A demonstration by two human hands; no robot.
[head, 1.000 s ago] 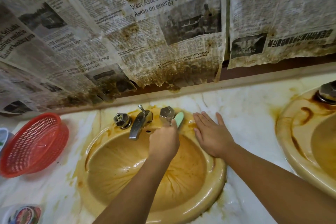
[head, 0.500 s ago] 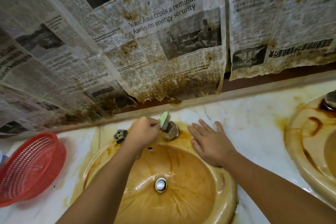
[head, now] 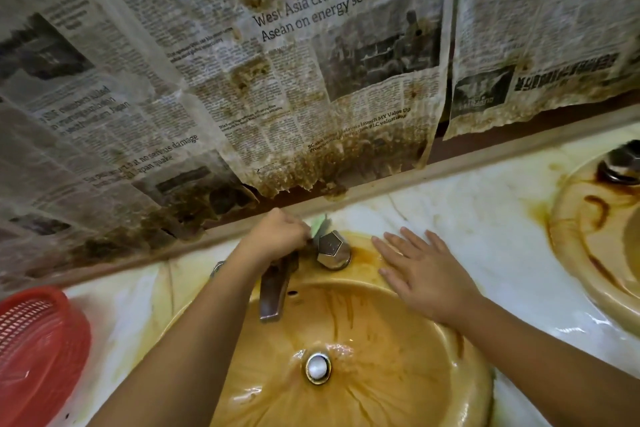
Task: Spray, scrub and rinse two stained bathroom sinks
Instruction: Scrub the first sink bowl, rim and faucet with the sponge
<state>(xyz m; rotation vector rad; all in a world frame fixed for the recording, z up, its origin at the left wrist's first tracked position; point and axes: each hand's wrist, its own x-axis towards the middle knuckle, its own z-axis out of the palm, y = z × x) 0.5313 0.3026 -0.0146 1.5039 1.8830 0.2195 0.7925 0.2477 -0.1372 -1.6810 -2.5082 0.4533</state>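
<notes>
Wall beyond both hands: overlapping newspaper sheets [head: 311, 87], wrinkled, lower edges torn and soaked brown. Pale veined marble countertop [head: 478, 218] under and beside the hands, glossy, with yellow-brown staining around the basins. Near sink [head: 398, 340] below the hands: oval, glazed yellow ceramic, wet sheen, brown streaks running down toward the centre. Second sink [head: 571, 236] well to the right of the right hand, same glaze, dark rust-brown curls on its rim, only partly in view. Red plastic mesh basket [head: 41, 350], round, well to the left of the left forearm. Hands apart: right hand [head: 426, 274] lies flat, fingers straight and spread, on the near sink's back rim; left hand [head: 277, 236] is curled around a pale green scrub pad [head: 320, 224], which pokes out of the fist against the back of the faceted metal knob [head: 330, 248]. The knob stands between the two hands. Dull metal spout [head: 275, 291], flat and tapered, juts out just below the left hand. Round chrome drain plug [head: 317, 367] sits at the basin bottom, between the forearms. Against a second ago: the left hand and pad have gone from the front of the knob, over the bowl, to behind it; the right hand has stayed flat on the rim.
</notes>
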